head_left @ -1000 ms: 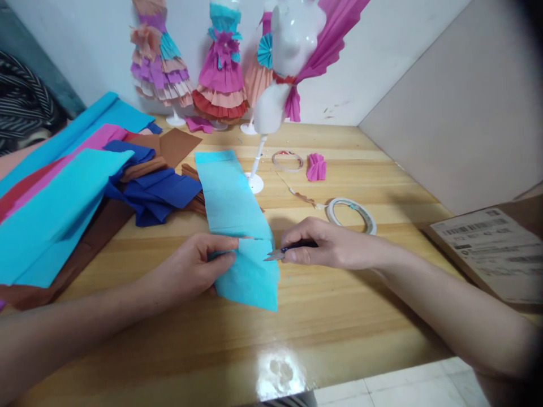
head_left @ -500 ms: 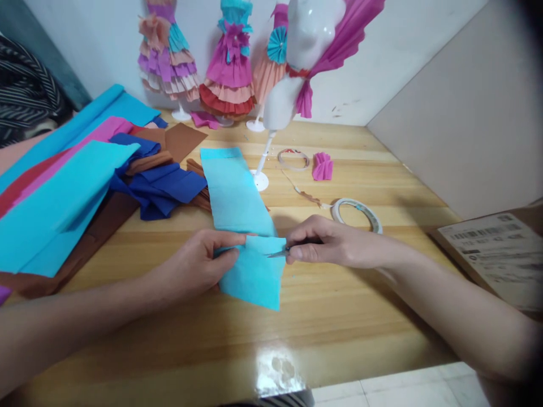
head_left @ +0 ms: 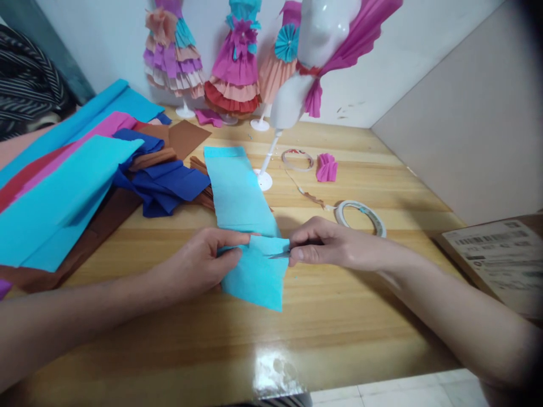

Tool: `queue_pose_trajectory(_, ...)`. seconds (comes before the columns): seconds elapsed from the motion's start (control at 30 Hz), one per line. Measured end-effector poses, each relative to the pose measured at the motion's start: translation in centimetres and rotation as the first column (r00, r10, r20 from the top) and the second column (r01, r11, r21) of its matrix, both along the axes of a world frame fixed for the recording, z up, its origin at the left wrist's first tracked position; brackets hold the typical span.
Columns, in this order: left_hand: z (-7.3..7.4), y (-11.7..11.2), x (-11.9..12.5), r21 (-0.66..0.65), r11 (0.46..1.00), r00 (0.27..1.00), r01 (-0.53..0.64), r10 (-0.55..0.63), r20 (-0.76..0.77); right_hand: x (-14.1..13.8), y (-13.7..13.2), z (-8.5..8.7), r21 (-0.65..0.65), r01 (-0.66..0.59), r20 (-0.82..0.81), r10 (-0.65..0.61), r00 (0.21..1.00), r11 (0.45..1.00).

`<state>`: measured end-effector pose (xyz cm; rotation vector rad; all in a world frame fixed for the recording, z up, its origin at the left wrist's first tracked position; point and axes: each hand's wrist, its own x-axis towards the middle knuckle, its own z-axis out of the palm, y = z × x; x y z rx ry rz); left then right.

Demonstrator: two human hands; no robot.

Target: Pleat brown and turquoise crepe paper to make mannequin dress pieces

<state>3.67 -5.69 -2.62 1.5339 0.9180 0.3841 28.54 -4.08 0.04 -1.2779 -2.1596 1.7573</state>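
Note:
My left hand (head_left: 212, 254) pinches the left edge of a turquoise crepe paper strip (head_left: 241, 186) between thumb and fingers. Near its lower end the strip has a raised or folded flap (head_left: 267, 246). From the right, my right hand (head_left: 318, 246) is closed around small scissors (head_left: 279, 255); their handles are hidden in the fingers. The thin metal blades lie across the paper just below the flap's top edge, pointing left. Beyond both hands, the strip's far part lies flat on the wooden table (head_left: 339, 339).
Crepe paper in turquoise (head_left: 76, 192), dark blue (head_left: 169, 183) and brown lies at left. A white mannequin (head_left: 292, 102) with a magenta piece stands behind the strip. Three paper dresses (head_left: 235, 68) are by the wall. Tape rolls (head_left: 360, 217), a magenta ruffle (head_left: 327, 168) and a cardboard box (head_left: 496, 254) sit at right.
The whole view has shifted slightly, so things appear a little further right. Both hands keep their grips, and the scissors remain at about the same place on the paper.

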Motion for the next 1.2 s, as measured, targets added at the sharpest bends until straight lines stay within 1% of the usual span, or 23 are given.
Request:
queue_pose_trajectory(0.17,-0.34,0.06,-0.07,0.014,1.0,1.0,0.002,-0.002,0.022,-0.16,-0.02,0.1,-0.014,0.005,-0.03,-0.005,1.0,1.0)
queue_pose_trajectory(0.4,-0.57,0.01,-0.13,-0.004,1.0,1.0,-0.009,0.009,-0.005,-0.25,0.01,-0.05,-0.016,0.015,-0.034,-0.015,0.999,1.0)
queue_pose_trajectory(0.53,-0.41,0.04,-0.11,-0.019,1.0,1.0,0.004,-0.003,0.024,-0.21,0.0,-0.21,-0.022,0.033,-0.044,-0.034,0.998,0.999)
queue_pose_trajectory(0.7,0.15,0.13,0.11,0.002,1.0,1.0,-0.009,0.009,0.018,-0.08,0.04,-0.3,-0.029,0.026,-0.021,-0.026,0.999,0.999)
queue_pose_trajectory(0.9,-0.21,-0.01,-0.16,-0.04,0.999,0.998,0.017,-0.015,0.059,0.38,0.49,-0.5,-0.03,0.026,-0.038,-0.027,0.999,0.999)
queue_pose_trajectory(1.03,-0.41,-0.01,-0.23,-0.025,1.0,0.999,0.003,-0.002,0.043,0.18,0.6,-0.4,-0.03,0.015,-0.013,-0.016,1.0,0.999)
queue_pose_trajectory(1.2,-0.29,0.12,-0.05,0.033,0.999,0.999,0.008,-0.009,0.038,-0.5,0.28,0.02,0.029,-0.041,-0.018,0.042,0.999,0.999)
